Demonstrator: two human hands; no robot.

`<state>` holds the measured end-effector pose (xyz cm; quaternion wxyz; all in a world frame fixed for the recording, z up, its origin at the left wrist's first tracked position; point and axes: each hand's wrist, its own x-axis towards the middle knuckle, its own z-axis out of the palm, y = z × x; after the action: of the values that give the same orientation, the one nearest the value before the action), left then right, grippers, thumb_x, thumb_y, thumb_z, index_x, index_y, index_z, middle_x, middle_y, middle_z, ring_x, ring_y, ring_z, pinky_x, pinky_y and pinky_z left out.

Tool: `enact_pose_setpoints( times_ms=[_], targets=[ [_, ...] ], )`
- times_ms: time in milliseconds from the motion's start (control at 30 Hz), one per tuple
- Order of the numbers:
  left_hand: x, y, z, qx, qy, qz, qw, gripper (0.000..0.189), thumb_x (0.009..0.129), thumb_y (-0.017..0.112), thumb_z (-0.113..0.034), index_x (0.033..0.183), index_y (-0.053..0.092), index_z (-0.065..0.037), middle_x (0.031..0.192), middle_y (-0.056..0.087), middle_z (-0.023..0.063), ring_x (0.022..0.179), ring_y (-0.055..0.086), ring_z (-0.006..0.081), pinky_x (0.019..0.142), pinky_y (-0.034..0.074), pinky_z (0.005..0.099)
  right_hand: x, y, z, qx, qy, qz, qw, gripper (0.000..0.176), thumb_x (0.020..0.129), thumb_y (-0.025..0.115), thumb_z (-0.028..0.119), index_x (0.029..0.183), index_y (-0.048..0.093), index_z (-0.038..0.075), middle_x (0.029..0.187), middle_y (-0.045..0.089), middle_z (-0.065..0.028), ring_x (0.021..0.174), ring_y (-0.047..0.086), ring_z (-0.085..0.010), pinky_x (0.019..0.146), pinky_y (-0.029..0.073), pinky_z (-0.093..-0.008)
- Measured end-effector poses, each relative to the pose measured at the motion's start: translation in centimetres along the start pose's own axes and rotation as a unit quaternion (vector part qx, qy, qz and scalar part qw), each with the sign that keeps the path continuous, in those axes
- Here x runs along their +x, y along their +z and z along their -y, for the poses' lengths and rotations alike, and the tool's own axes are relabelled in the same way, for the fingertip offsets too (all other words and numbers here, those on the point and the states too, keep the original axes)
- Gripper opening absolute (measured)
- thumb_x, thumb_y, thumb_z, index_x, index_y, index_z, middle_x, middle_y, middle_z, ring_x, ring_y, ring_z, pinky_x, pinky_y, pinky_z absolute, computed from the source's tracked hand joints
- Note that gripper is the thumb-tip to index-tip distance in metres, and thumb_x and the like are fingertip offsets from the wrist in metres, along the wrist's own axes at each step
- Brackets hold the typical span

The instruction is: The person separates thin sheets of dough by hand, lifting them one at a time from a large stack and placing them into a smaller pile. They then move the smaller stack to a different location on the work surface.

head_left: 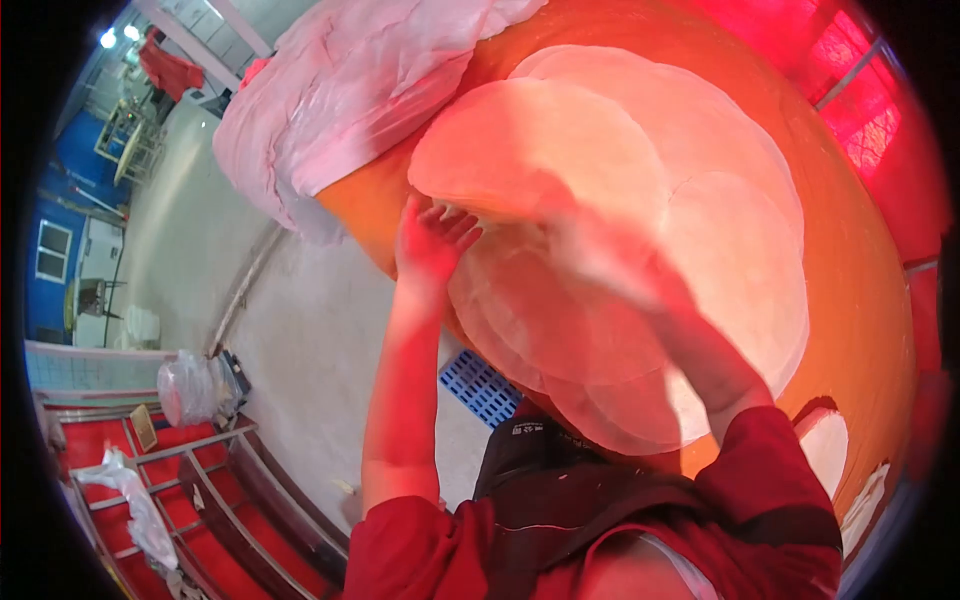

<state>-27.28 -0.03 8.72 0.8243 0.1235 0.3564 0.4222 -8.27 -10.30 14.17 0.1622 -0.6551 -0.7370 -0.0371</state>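
Observation:
Thin, round, pale sheets (735, 250) that look like flat dough rounds lie overlapping in a fanned pile on an orange work surface (850, 250). At the pile's left edge is my left hand (437, 240), open, its fingers spread right at the rim of the top sheet (540, 135). My right hand (605, 255) is over the middle of the pile, smeared by motion, so I cannot tell how its fingers are set. Both forearms reach over from the near side, and a shadow falls across the sheets.
Bunched white cloth or plastic (350, 95) covers the surface's far left end. A blue slatted crate (480, 388) sits on the floor below the near edge. Lower left stands a metal frame (200, 440) with red panels. A pale piece (825, 445) lies at the near right edge.

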Motion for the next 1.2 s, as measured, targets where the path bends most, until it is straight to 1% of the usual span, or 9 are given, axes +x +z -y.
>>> enact_pose_setpoints(
  times_ms=[133,300,467,533,600,667,733,1000,1200],
  targets=[
    [-2.1,-0.9,3.1,-0.108,-0.087,0.093,0.986,0.052,0.078,0.044,-0.043,0.102,0.038,0.003,0.109,0.037,0.0238,0.100,0.041,0.0349,0.083,0.036,0.0472,3.5,-9.0,1.7,0.060,0.135,0.259,0.955,0.020,0.073,0.046,0.011,0.091,0.052,0.004,0.083,0.053,-0.0100,0.076,0.051,-0.0189,0.068,0.041,-0.0267],
    [-6.5,1.4,5.7,-0.038,-0.039,0.142,0.988,0.054,0.077,0.045,-0.044,0.107,0.037,0.000,0.114,0.036,0.0189,0.104,0.040,0.0317,0.085,0.034,0.0463,-6.0,-4.6,8.5,-0.309,-0.255,-0.148,0.904,0.023,0.060,0.048,0.016,0.076,0.051,-0.001,0.060,0.047,-0.0070,0.058,0.047,-0.0177,0.050,0.037,-0.0258],
    [-12.0,0.9,5.9,0.146,0.129,0.213,0.957,0.053,0.078,0.044,-0.043,0.113,0.035,-0.004,0.117,0.036,0.0122,0.107,0.038,0.0276,0.086,0.033,0.0436,-9.9,-5.6,8.8,0.116,-0.301,0.142,0.936,0.037,0.057,0.051,0.017,0.086,0.048,-0.007,0.062,0.049,-0.0119,0.052,0.048,-0.0218,0.044,0.039,-0.0344],
    [-11.8,2.3,3.7,0.211,0.195,0.234,0.929,0.054,0.078,0.043,-0.043,0.115,0.034,-0.006,0.118,0.036,0.0095,0.108,0.038,0.0260,0.087,0.033,0.0425,-9.5,-9.7,8.0,0.350,-0.090,0.143,0.921,0.036,0.071,0.047,0.014,0.101,0.044,-0.004,0.075,0.052,-0.0171,0.067,0.053,-0.0230,0.055,0.043,-0.0358],
    [-11.7,4.2,2.7,0.269,0.265,0.250,0.892,0.054,0.079,0.043,-0.043,0.118,0.034,-0.007,0.120,0.036,0.0068,0.109,0.037,0.0244,0.088,0.032,0.0414,-9.3,-14.2,6.4,0.538,0.091,0.132,0.828,0.032,0.078,0.043,0.014,0.105,0.043,-0.003,0.084,0.055,-0.0200,0.078,0.056,-0.0214,0.060,0.044,-0.0338],
    [-10.2,4.7,0.9,0.065,0.040,0.312,0.947,0.049,0.081,0.042,-0.038,0.120,0.032,-0.009,0.122,0.036,0.0038,0.112,0.035,0.0235,0.090,0.031,0.0368,-10.9,-17.1,3.5,0.903,0.116,-0.018,0.413,0.035,0.078,0.047,0.015,0.109,0.042,-0.001,0.096,0.054,-0.0119,0.080,0.055,-0.0159,0.066,0.045,-0.0306],
    [-8.5,1.9,2.9,0.135,0.053,0.216,0.966,0.049,0.082,0.039,-0.039,0.120,0.033,-0.008,0.120,0.039,0.0048,0.109,0.037,0.0246,0.087,0.034,0.0377,-13.4,-19.6,1.4,0.580,0.262,-0.119,0.762,0.027,0.078,0.051,0.010,0.103,0.049,-0.001,0.094,0.056,-0.0094,0.084,0.054,-0.0152,0.067,0.046,-0.0297],
    [-9.5,-1.9,14.0,0.222,0.076,0.024,0.972,0.036,0.078,0.053,-0.026,0.103,0.047,0.000,0.094,0.054,0.0057,0.082,0.053,0.0193,0.068,0.046,0.0273,-27.6,-4.0,-9.3,0.737,0.465,-0.201,0.448,0.031,0.068,0.059,0.000,0.098,0.049,-0.001,0.089,0.057,-0.0091,0.083,0.054,-0.0154,0.075,0.044,-0.0276],
    [-6.9,-1.3,13.9,0.511,0.129,-0.102,0.844,0.037,0.073,0.060,-0.018,0.099,0.046,0.004,0.097,0.052,0.0125,0.083,0.052,0.0174,0.068,0.044,0.0287,-28.1,0.2,-8.7,0.634,0.499,-0.314,0.501,0.035,0.066,0.055,-0.008,0.099,0.045,-0.001,0.088,0.055,-0.0117,0.079,0.054,-0.0176,0.078,0.042,-0.0278]
  ],
)
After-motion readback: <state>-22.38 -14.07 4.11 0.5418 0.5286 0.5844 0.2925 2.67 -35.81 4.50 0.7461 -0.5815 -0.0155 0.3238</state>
